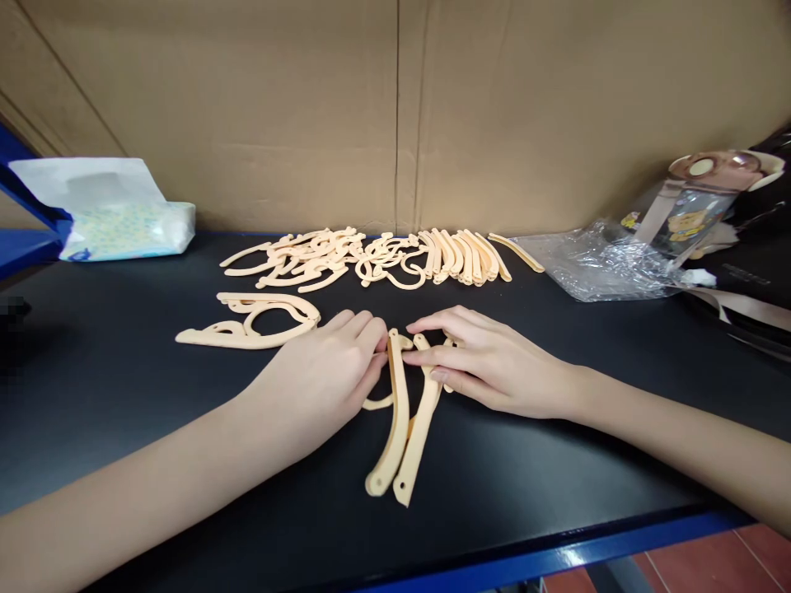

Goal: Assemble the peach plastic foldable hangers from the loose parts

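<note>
On the table [297, 519], two bars [400, 416] lie before us, between our curled left hand [337, 362] and our right hand [488, 360], whose fingers touch one; we cannot tell whether either grips. Beyond: a hanger [272, 338], then loose bars [466, 257].

The left hand [346, 362] partly hides a curved piece [376, 406]; the right forearm [667, 432] is cut off at the edge.

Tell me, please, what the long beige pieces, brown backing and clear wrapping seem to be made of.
Long beige pieces: probably moulded plastic, satin, with neat round holes. Brown backing: likely matte cardboard, given its creases. Clear wrapping: apparently thin, glossy plastic film, crinkled with bright highlights.
</note>
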